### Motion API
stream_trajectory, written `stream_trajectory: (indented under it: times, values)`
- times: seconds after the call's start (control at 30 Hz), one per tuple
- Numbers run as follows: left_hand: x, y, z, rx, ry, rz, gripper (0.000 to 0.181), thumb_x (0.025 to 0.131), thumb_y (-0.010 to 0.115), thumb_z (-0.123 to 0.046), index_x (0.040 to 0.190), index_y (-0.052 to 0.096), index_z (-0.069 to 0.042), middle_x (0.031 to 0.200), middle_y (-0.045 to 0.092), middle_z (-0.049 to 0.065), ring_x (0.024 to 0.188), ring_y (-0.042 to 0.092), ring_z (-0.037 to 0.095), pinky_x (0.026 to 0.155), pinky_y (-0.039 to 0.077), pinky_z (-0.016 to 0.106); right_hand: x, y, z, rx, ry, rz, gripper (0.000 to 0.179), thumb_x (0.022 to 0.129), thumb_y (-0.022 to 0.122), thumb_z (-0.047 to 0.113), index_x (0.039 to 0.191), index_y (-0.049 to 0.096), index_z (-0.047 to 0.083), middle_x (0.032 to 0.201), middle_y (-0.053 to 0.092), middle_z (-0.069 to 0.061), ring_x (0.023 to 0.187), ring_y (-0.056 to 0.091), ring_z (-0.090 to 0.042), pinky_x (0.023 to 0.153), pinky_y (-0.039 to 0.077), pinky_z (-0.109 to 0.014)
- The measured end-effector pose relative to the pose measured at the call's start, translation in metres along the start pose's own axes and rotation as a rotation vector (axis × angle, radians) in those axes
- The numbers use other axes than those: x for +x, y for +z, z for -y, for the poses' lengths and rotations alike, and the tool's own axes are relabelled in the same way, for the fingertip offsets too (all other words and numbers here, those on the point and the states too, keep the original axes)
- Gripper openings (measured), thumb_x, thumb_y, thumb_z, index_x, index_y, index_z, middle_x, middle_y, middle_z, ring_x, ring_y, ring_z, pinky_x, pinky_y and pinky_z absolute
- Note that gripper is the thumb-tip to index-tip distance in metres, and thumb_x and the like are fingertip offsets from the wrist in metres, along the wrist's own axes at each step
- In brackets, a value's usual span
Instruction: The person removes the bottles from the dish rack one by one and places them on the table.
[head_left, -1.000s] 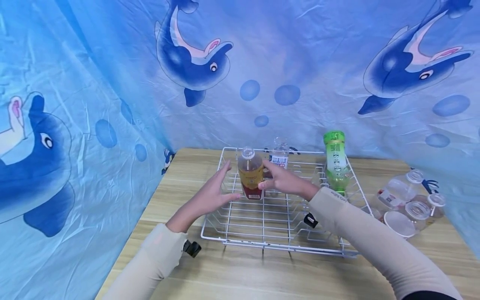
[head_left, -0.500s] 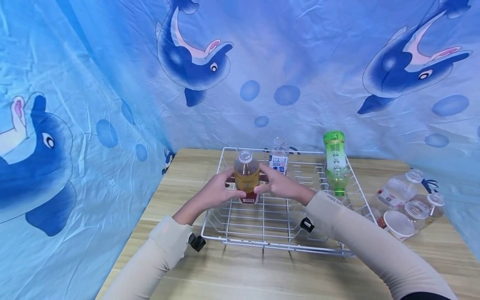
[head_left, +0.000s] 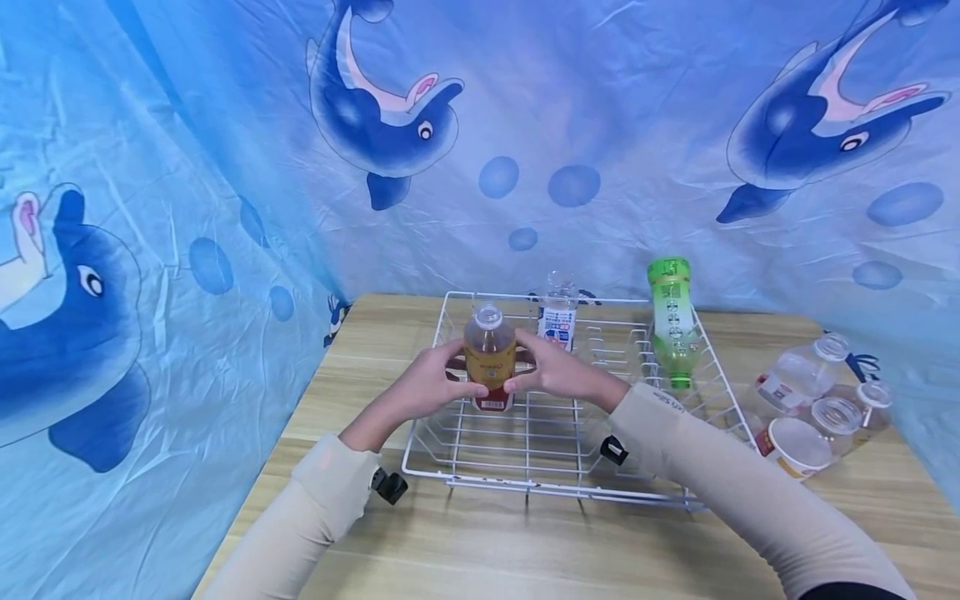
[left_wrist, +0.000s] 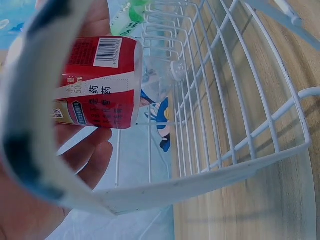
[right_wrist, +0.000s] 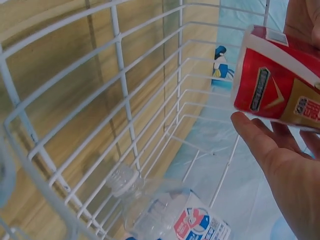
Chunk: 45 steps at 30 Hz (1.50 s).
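A plastic drink bottle (head_left: 490, 360) with a yellow and red label stands upright, neck up, between my two hands. My left hand (head_left: 426, 385) grips its left side, thumb across the front. From the right, my right hand (head_left: 557, 367) holds it the same way, the thumbs close together near the red part. In both wrist views the bottle's red base (left_wrist: 112, 82) shows raised above the wires of the white dish rack (head_left: 487, 482). Behind it in the rack, a clear bottle (head_left: 557, 323) with a blue and white label leans neck down.
A green bottle (head_left: 672, 321) stands upside down at the rack's right side. On the wooden table (head_left: 480, 542) to the right are a clear jar (head_left: 801, 379), a white-rimmed tub (head_left: 799, 444) and other clear containers (head_left: 836, 417). A blue dolphin-print curtain (head_left: 600, 108) hangs behind.
My left hand, open and apart from the drink bottle a second ago, has come in and grips it. The bottle has shifted slightly left and towards me, with my right hand still on it.
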<state>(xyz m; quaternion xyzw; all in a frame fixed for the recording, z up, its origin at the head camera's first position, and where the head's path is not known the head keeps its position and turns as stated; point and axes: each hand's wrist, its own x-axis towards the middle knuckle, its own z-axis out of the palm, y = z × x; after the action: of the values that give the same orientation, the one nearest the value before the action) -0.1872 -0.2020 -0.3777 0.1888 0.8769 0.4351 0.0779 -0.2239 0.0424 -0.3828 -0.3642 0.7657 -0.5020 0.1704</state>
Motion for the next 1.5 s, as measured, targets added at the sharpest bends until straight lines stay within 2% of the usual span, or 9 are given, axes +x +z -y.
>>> stream_trajectory:
  times: [0.17, 0.3, 0.47, 0.63, 0.9, 1.13, 1.33, 1.5]
  values:
    - [0.000, 0.000, 0.002, -0.008, -0.010, 0.003, 0.065, 0.085, 0.084, -0.029, 0.141, 0.055, -0.013, 0.130, 0.064, 0.007, 0.114, 0.065, 0.026, 0.087, 0.059, 0.038, -0.003, -0.008, -0.001, 0.048, 0.004, -0.012, 0.090, 0.085, 0.080, 0.010, 0.157, 0.027, 0.006, 0.153, 0.040, -0.019, 0.139, 0.041, -0.044, 0.106, 0.044, -0.058]
    - [-0.001, -0.002, 0.004, -0.020, -0.025, -0.011, 0.066, 0.085, 0.083, -0.031, 0.142, 0.055, -0.013, 0.132, 0.063, 0.008, 0.113, 0.065, 0.026, 0.088, 0.058, 0.039, -0.005, -0.015, -0.004, 0.009, 0.002, -0.033, 0.090, 0.085, 0.080, 0.013, 0.158, 0.027, 0.007, 0.152, 0.041, -0.021, 0.138, 0.041, -0.046, 0.107, 0.042, -0.061]
    - [-0.002, -0.006, 0.009, -0.024, -0.023, -0.022, 0.070, 0.085, 0.083, -0.034, 0.145, 0.053, -0.015, 0.135, 0.062, 0.009, 0.115, 0.064, 0.028, 0.089, 0.058, 0.041, -0.007, -0.018, -0.011, -0.059, 0.019, -0.034, 0.093, 0.084, 0.081, 0.019, 0.159, 0.027, 0.011, 0.154, 0.039, -0.022, 0.139, 0.041, -0.042, 0.108, 0.042, -0.056]
    - [-0.005, -0.011, 0.013, -0.021, -0.008, -0.035, 0.071, 0.084, 0.083, -0.035, 0.145, 0.053, -0.015, 0.134, 0.062, 0.010, 0.114, 0.065, 0.029, 0.088, 0.058, 0.042, -0.009, -0.020, -0.015, -0.058, 0.034, -0.046, 0.095, 0.083, 0.083, 0.019, 0.159, 0.027, 0.010, 0.157, 0.036, -0.020, 0.142, 0.039, -0.039, 0.109, 0.040, -0.057]
    - [-0.012, -0.021, 0.015, -0.009, -0.019, -0.068, 0.067, 0.085, 0.083, -0.034, 0.141, 0.055, -0.012, 0.130, 0.064, 0.011, 0.111, 0.066, 0.030, 0.086, 0.059, 0.041, -0.009, -0.024, -0.015, -0.083, 0.019, -0.060, 0.094, 0.082, 0.084, 0.019, 0.158, 0.030, 0.009, 0.155, 0.040, -0.019, 0.141, 0.040, -0.037, 0.107, 0.044, -0.054]
    - [-0.013, -0.025, 0.015, -0.011, -0.016, -0.081, 0.066, 0.085, 0.082, -0.034, 0.141, 0.055, -0.011, 0.129, 0.065, 0.011, 0.111, 0.066, 0.030, 0.087, 0.059, 0.042, -0.009, -0.029, -0.019, -0.135, 0.073, -0.083, 0.092, 0.083, 0.084, 0.022, 0.157, 0.031, 0.009, 0.155, 0.041, -0.018, 0.142, 0.040, -0.036, 0.109, 0.042, -0.053]
    - [-0.015, -0.026, 0.015, -0.032, -0.008, -0.082, 0.064, 0.087, 0.081, -0.031, 0.141, 0.055, -0.011, 0.129, 0.065, 0.013, 0.110, 0.066, 0.033, 0.085, 0.060, 0.041, -0.012, -0.034, -0.024, -0.151, 0.092, -0.104, 0.093, 0.084, 0.083, 0.022, 0.157, 0.028, 0.004, 0.155, 0.040, -0.021, 0.142, 0.039, -0.039, 0.113, 0.034, -0.058]
    - [-0.018, -0.029, 0.014, -0.042, -0.012, -0.099, 0.064, 0.087, 0.081, -0.029, 0.142, 0.054, -0.009, 0.127, 0.065, 0.014, 0.108, 0.067, 0.033, 0.084, 0.060, 0.040, -0.011, -0.038, -0.026, -0.162, 0.065, -0.123, 0.093, 0.084, 0.082, 0.017, 0.157, 0.027, 0.000, 0.153, 0.039, -0.026, 0.139, 0.040, -0.044, 0.113, 0.035, -0.058]
